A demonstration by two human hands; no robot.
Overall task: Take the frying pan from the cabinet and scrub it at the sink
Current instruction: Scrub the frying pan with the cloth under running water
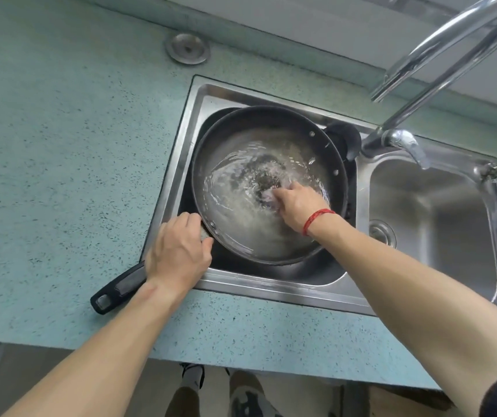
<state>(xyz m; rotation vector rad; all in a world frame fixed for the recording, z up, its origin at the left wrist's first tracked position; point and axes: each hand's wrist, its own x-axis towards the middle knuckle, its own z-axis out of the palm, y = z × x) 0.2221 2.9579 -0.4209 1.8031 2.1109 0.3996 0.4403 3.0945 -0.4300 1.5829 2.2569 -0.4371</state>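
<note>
A black frying pan (235,139) lies tilted in the left basin of the steel sink (178,152), with swirling water in it. Its black handle (117,288) sticks out over the counter toward me. My left hand (178,251) grips the handle where it meets the pan's rim. My right hand (296,206), with a red cord on the wrist, reaches into the water and holds a dark scrubber (266,182) against the pan's bottom; its fingertips are blurred under the water.
The chrome faucet (439,55) arcs over the sink from the divider; the tap base (397,142) is behind the pan. The right basin (439,218) holds only its drain. A second dark pan lies under the frying pan. The teal speckled counter (60,145) surrounds the sink, with a round metal cap (187,49) behind.
</note>
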